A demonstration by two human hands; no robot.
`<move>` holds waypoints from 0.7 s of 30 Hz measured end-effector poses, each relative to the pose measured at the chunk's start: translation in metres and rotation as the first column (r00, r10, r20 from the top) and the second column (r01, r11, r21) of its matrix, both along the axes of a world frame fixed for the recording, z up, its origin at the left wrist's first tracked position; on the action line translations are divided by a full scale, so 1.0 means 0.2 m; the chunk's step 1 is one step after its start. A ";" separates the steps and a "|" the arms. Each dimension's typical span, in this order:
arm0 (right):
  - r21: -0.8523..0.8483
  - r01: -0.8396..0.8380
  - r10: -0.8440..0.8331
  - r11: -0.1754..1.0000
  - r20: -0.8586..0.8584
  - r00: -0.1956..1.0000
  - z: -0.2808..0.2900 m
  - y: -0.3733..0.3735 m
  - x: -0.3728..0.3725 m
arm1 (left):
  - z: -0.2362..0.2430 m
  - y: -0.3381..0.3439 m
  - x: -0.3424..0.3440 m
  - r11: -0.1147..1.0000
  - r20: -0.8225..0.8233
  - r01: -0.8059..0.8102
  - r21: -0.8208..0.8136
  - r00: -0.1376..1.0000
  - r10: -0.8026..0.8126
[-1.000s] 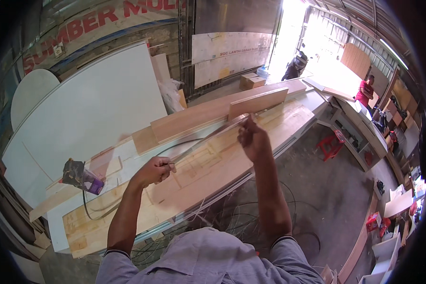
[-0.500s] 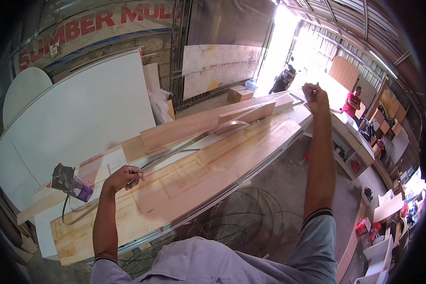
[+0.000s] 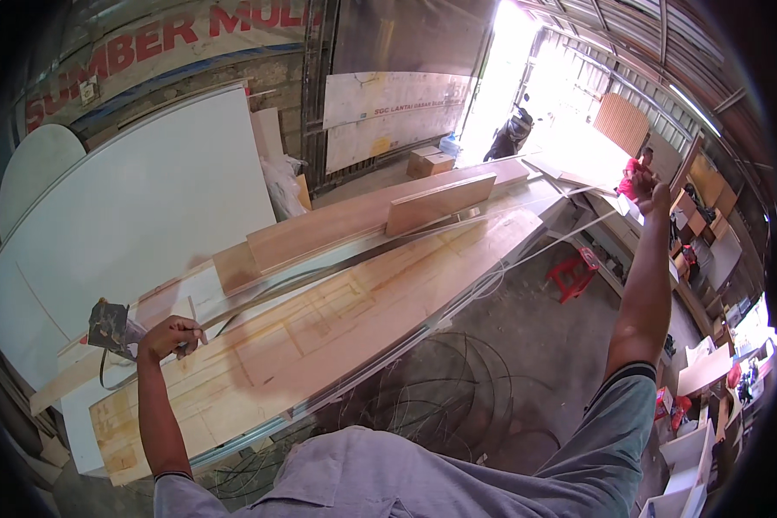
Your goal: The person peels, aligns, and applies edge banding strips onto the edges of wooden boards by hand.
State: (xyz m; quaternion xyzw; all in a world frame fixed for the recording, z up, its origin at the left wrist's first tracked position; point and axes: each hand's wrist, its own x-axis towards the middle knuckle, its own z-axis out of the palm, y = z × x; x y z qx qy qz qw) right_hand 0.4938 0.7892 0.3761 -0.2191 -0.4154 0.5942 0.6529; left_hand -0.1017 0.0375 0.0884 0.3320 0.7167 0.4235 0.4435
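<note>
My left hand is closed in a pinch on a long thin flexible strip over the left part of the workbench. The strip runs away to the right, behind a light wooden panel with yellowish glue-like smears. Beside that hand stands a container with a dark, dirty top, partly covered by the hand. My right arm is stretched far out to the right. Its hand has its fingers closed, and what is in them, if anything, is too small to tell. A thin pale strip slants up toward that hand.
Reddish-brown boards lie along the bench's far side. A large white sheet leans behind it. A red stool and loops of thin strip are on the floor. A person in red is at the far right.
My right hand has swung outward to the right and slightly down. My left hand has moved left along the bench, and the strip with it. The red stool shows more fully.
</note>
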 end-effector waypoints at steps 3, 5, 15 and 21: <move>0.043 0.064 -0.071 0.997 0.171 0.983 -0.19 -0.06 0.29 | 0.04 0.03 0.01 0.993 0.009 0.113 0.046 0.994 -0.113; 0.050 0.143 -0.151 0.988 0.422 0.894 -0.56 -0.20 0.27 | 0.07 0.03 0.06 0.989 -0.013 0.070 0.131 0.998 -0.069; -0.763 -0.380 0.664 0.523 0.085 0.743 -2.82 -0.95 0.26 | 0.16 0.02 0.17 0.972 0.004 0.095 0.216 0.995 -0.098; -0.894 0.314 0.680 0.318 0.446 0.582 -3.20 -1.18 0.19 | 0.20 -0.08 0.21 0.995 -0.030 0.000 0.099 1.000 0.003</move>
